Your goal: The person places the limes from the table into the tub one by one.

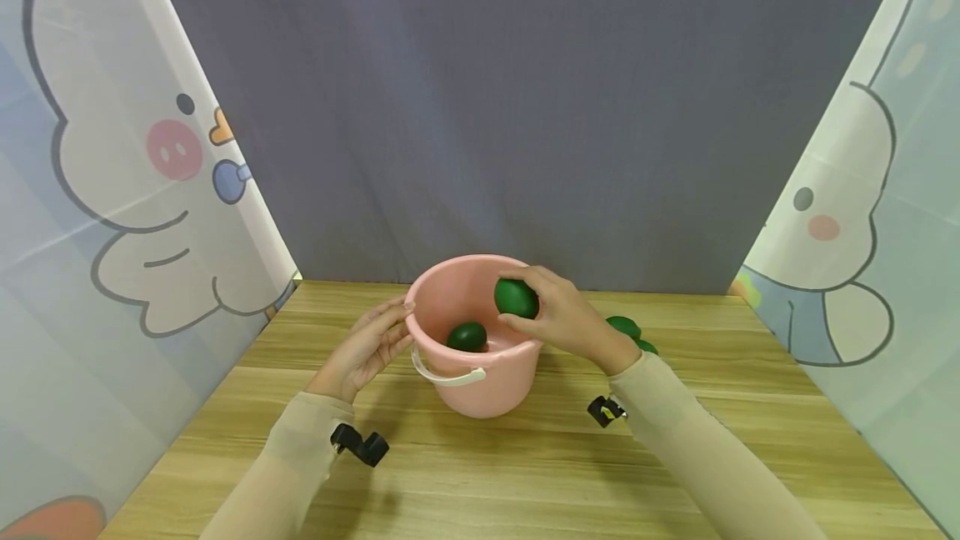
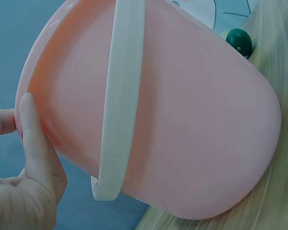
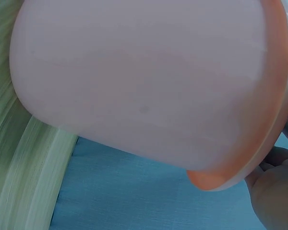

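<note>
A pink bucket (image 1: 491, 386) stands upright on the table, its white handle (image 1: 448, 377) hanging down at the front left. At the left side of the rim, my left hand (image 1: 371, 350) pinches the edge; the left wrist view shows fingers (image 2: 36, 139) on either side of it. Over the bucket's mouth, toward the right rim, my right hand (image 1: 566, 315) grips a green oval fruit (image 1: 516, 298). Another green oval fruit (image 1: 467, 337) lies inside on the bottom. In the right wrist view the bucket's wall hides the held fruit, and only part of the hand (image 3: 278, 191) shows.
More green fruits (image 1: 624, 327) lie on the wooden table (image 1: 480, 482) right of the bucket, partly hidden by my right forearm. A grey curtain (image 1: 525, 107) hangs behind. Cartoon-print cloths (image 1: 120, 148) stand at both sides.
</note>
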### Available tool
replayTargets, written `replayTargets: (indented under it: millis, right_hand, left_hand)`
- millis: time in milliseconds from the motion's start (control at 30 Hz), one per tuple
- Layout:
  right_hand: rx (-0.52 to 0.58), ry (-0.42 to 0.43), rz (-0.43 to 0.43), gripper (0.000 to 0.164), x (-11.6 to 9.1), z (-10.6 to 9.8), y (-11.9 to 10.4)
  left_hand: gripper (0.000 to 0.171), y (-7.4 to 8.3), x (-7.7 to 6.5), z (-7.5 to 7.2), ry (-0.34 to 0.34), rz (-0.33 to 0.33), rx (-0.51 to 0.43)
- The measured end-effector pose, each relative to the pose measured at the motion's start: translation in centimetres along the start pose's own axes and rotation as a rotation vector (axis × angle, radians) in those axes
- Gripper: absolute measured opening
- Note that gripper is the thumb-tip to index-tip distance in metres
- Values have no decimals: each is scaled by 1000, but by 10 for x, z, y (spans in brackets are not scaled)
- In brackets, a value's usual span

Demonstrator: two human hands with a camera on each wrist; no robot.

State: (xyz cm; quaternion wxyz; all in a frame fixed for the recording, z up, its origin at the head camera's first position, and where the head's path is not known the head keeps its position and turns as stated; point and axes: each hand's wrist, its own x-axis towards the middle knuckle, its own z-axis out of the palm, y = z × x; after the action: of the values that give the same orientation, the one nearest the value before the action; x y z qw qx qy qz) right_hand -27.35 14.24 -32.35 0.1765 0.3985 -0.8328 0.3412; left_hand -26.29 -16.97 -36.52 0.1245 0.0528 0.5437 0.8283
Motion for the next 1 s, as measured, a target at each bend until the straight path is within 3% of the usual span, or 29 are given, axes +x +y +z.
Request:
replayTargets:
  millis: [700,1000]
  right_hand:
    - [-37,-14,-10,53,-1,-2,2]
    - [-36,-14,-40,35,-2,-1,4]
  left_hand:
    - [56,0,1,1,1,0,5]
    - [54,0,0,2,7,0,6]
